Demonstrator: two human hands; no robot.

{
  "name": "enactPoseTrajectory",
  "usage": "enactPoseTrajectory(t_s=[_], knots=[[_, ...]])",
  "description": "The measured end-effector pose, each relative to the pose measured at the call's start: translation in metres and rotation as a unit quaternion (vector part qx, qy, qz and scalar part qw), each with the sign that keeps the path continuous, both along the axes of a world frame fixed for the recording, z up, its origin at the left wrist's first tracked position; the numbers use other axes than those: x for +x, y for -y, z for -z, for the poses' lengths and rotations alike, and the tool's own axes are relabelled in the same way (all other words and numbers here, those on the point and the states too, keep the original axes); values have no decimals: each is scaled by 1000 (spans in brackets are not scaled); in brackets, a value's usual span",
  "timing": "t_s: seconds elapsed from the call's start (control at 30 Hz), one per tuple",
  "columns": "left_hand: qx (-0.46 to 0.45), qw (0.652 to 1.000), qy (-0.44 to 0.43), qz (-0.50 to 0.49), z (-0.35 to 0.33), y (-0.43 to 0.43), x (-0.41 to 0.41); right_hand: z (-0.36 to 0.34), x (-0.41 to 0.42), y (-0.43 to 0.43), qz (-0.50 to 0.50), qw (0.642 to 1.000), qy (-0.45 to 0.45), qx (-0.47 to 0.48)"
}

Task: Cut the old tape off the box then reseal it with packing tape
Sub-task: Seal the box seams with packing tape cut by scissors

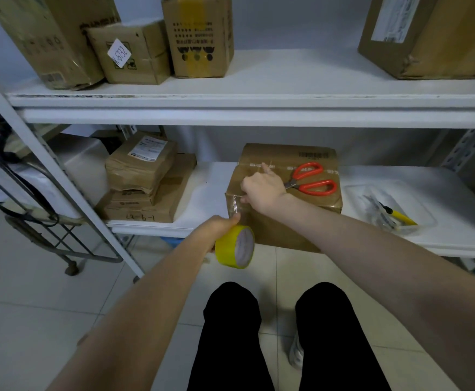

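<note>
Head cam: both arms reach out to the lower shelf (202,198). The box (284,230) sits on that shelf, its front face at the shelf's near edge, roughly centre frame.

L hand (219,230) is below the box's near-left corner, fingers curled tight round the yellow tape roll (234,246), thumb on top by the roll's rim. The roll hangs in the air in front of the shelf edge, core facing the cam. A clear strip (235,207) runs from the roll up to the box's near-left corner.

R hand (261,190) lies back-up on the box top. Its index finger (265,166) is stretched straight along the top toward the old tape line, and the thumb sits at the near edge right where the strip lands. Other fingers are tucked under; can't tell how they lie. It holds nothing, just presses on cardboard.

Red-handled scissors (312,179) lie on the box top just right of the R hand, blades pointing at the wrist.

Right of the box there's a clear tray (416,204) w/ a yellow-handled cutter (399,215). To the left is a stack of parcels (146,179).
</note>
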State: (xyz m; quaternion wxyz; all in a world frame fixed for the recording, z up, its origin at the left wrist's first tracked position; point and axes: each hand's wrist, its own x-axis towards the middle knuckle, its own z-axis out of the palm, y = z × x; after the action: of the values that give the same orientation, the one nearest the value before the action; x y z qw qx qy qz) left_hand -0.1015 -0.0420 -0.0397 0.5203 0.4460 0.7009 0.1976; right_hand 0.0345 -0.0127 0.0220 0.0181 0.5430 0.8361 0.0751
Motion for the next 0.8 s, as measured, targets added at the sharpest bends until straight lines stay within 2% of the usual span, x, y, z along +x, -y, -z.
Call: enactPoseTrajectory(t_s=[0.2, 0.33, 0.57, 0.67, 0.73, 0.8], knots=[[-9, 999, -29, -13, 7, 0, 5, 0, 2, 0, -2, 1000, -12, 5], [39, 997, -53, -30, 18, -5, 14, -3, 1, 3, -1, 999, -12, 30], [72, 994, -38, -75, 13, -20, 10, 9, -1, 3, -27, 996, 47, 72], [166, 980, -18, -112, 5, -24, 5, 17, -1, 0, -40, 991, 90, 90], [261, 961, -46, -75, -3, -24, 5, 20, -1, 1, -25, 989, 109, 98], [304, 948, -94, -21, -6, -24, 6, 26, -1, 0, -37, 990, 100, 88]])
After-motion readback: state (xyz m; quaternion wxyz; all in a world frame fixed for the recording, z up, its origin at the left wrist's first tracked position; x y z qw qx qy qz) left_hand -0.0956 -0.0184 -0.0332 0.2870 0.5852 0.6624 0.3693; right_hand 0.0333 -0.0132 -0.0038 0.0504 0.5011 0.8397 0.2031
